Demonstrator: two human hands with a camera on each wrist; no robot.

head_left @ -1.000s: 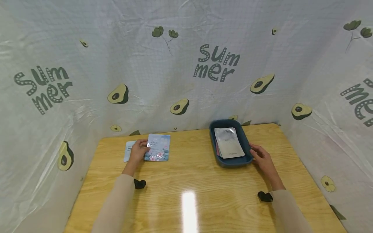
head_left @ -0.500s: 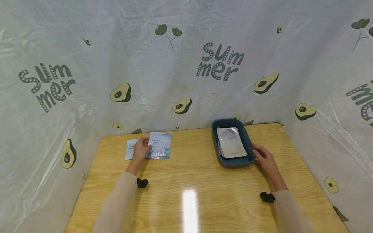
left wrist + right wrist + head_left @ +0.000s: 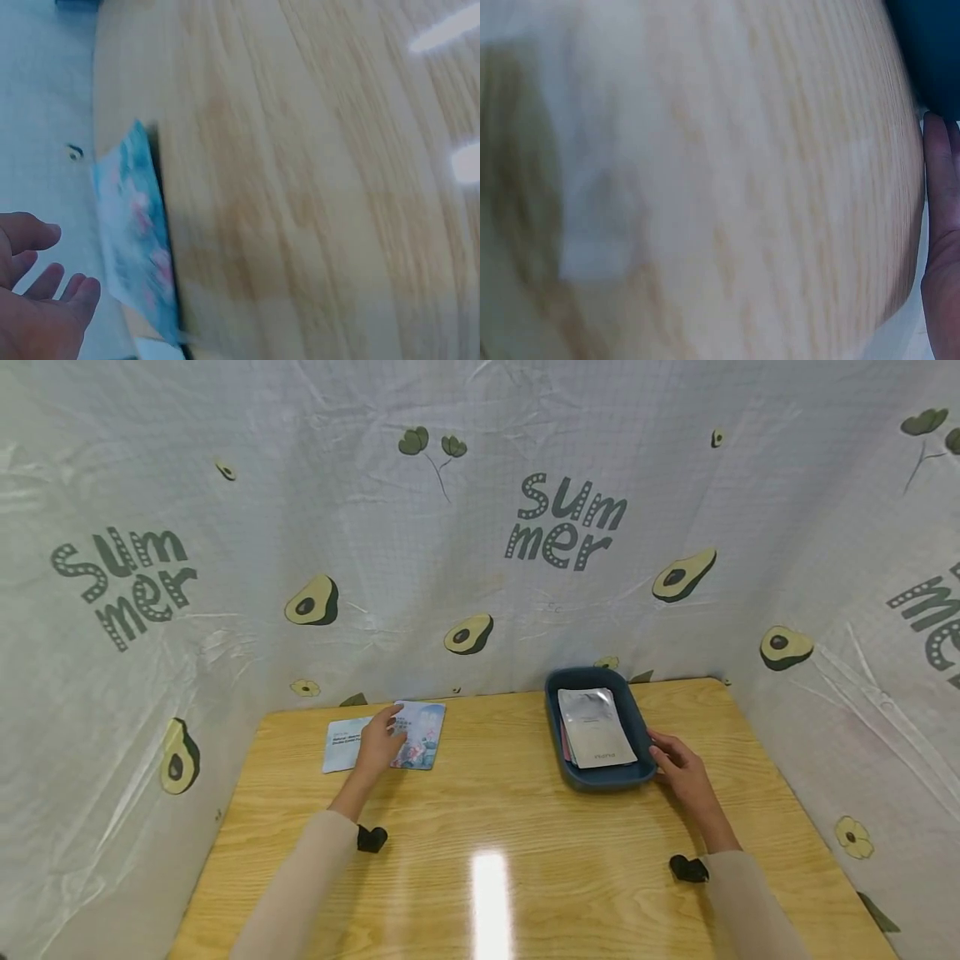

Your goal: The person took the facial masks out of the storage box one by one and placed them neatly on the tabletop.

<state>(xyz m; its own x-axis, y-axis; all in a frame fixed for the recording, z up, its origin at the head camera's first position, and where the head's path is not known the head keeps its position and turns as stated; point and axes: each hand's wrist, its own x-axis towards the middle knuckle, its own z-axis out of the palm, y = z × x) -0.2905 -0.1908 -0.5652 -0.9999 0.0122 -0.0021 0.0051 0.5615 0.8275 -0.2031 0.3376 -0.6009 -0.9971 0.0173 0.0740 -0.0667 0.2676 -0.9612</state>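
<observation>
My left hand [image 3: 381,745] is over a blue floral facial mask packet [image 3: 426,731], hiding part of its left side. In the left wrist view its fingers [image 3: 46,281] are spread and loosely bent, beside the floral packet [image 3: 135,225], with nothing between them. A pale blue facial mask packet [image 3: 345,743] lies on the table just left of that hand. My right hand [image 3: 681,772] touches the right side of a dark blue basket [image 3: 600,782]. Straight fingers [image 3: 939,161] reach the basket's wall [image 3: 934,52] in the right wrist view. Inside lies a pale silver packet [image 3: 596,731] on top of others.
The wooden table [image 3: 480,818] ends at a white curtain [image 3: 375,543] printed with avocados, which hangs behind it and along both sides. A bright light reflection [image 3: 489,893] shows near the front. Black straps sit at both wrists.
My left hand's fingers have come off the floral packet's left edge and spread, and the hand has moved right over it. More of the pale blue packet shows. The right hand stays at the basket.
</observation>
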